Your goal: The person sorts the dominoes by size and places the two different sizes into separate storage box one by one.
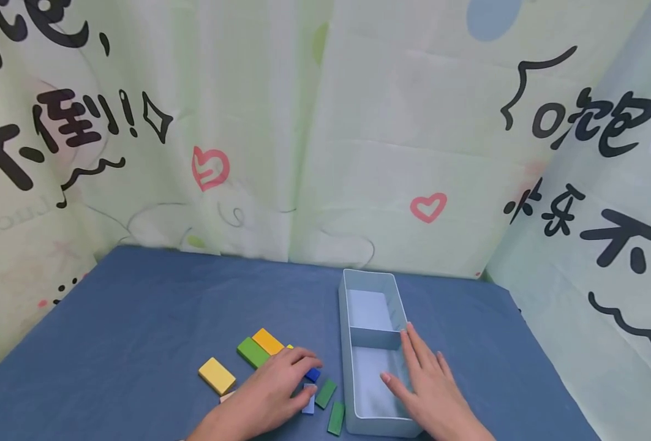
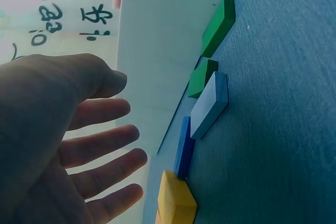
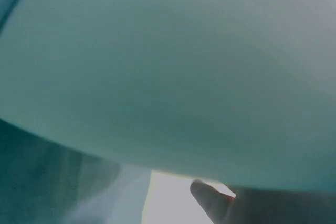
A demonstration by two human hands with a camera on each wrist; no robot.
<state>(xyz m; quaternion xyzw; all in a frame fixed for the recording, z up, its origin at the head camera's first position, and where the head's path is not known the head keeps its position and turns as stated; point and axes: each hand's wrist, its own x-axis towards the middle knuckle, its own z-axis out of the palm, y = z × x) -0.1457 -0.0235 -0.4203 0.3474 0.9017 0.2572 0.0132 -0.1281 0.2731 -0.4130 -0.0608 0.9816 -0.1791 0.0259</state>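
Observation:
My left hand (image 1: 270,392) is above several small blocks, its fingers spread and loosely bent. In the left wrist view the thumb and fingertips of the left hand (image 2: 68,129) are apart, with nothing between them. Beneath or beside it lie a dark blue block (image 1: 313,375), a light blue block (image 2: 209,106), a yellow block (image 2: 178,200) and two green blocks (image 1: 336,419). My right hand (image 1: 432,392), fingers straight, rests along the right wall of a pale blue two-compartment box (image 1: 347,361). The box wall (image 3: 168,87) fills most of the right wrist view and hides most of that hand.
Left of the left hand are a pale yellow block (image 1: 217,376), a lighter green block (image 1: 253,353) and an orange-yellow block (image 1: 268,341). A blue cloth (image 1: 154,318) covers the table. Printed curtains (image 1: 303,135) hang behind and at both sides.

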